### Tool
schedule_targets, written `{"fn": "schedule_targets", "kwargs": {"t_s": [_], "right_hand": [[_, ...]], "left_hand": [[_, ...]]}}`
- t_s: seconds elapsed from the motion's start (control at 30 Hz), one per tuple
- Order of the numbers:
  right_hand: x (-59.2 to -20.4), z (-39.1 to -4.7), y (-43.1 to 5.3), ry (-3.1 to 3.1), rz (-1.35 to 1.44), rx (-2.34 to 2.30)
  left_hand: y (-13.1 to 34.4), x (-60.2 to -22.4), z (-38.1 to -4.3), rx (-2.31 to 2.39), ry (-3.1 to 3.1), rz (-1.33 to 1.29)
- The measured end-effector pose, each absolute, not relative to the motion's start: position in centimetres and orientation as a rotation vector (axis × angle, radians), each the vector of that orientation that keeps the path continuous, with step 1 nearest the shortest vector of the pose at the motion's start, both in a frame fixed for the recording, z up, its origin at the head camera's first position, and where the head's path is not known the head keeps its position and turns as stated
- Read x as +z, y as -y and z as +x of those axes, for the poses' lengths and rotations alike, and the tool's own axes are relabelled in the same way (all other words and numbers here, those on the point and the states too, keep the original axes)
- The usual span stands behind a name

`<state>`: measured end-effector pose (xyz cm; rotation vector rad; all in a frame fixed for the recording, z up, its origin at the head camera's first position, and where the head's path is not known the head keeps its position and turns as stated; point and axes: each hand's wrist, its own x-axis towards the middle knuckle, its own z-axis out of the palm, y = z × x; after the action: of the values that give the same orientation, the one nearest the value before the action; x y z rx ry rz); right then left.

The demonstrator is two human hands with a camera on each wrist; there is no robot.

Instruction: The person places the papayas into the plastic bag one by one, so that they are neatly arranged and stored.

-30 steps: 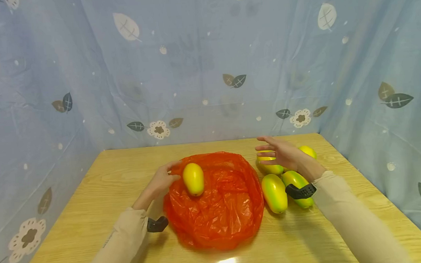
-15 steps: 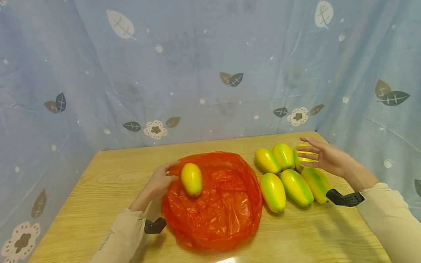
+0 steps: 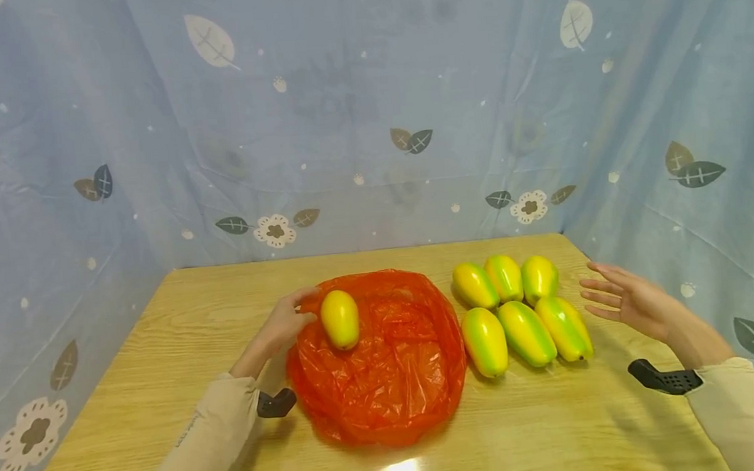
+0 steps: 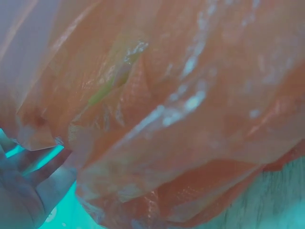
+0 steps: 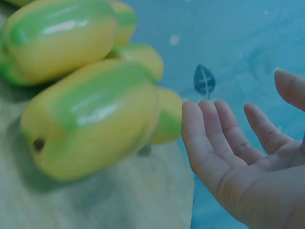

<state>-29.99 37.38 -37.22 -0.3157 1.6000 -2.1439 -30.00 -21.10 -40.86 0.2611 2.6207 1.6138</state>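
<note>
A red plastic bag [image 3: 391, 377] lies spread with its mouth open at the middle of the table, one yellow-green papaya [image 3: 340, 320] inside near its left rim. My left hand [image 3: 282, 324] is at that rim; in the left wrist view its fingers [image 4: 52, 183] look extended, their tips partly hidden by the bag film. Several papayas [image 3: 526, 334] lie in two rows right of the bag. Beyond their right side, my right hand [image 3: 639, 303] hovers with fingers spread and nothing held. The right wrist view shows its palm beside the nearest papaya [image 5: 95, 119].
The wooden table [image 3: 214, 294] is enclosed at the back and sides by a blue patterned curtain [image 3: 321, 139]. A black wrist device [image 3: 666, 378] sits on the right wrist, and another [image 3: 275, 403] on the left.
My right hand has moved right, from above the papayas to beyond them, uncovering the group. The left hand has stayed at the bag's rim. The view has shifted slightly.
</note>
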Motion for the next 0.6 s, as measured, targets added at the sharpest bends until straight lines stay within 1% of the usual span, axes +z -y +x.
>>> {"fn": "schedule_targets", "kwargs": {"t_s": [0.2, 0.37, 0.6], "right_hand": [[-39.2, -28.8, -38.3, -1.784, -0.216, -2.083], [-40.9, -28.2, -37.7, -2.060, -0.081, -1.871], [-41.9, -27.3, -37.3, -2.123, -0.063, -1.743]], "left_hand": [[21.2, -40.7, -29.9, 1.616, -2.628, 0.292], [21.6, -40.8, -29.6, 1.602, -2.633, 0.267], [20.9, -41.0, -29.9, 1.583, -2.659, 0.317]]}}
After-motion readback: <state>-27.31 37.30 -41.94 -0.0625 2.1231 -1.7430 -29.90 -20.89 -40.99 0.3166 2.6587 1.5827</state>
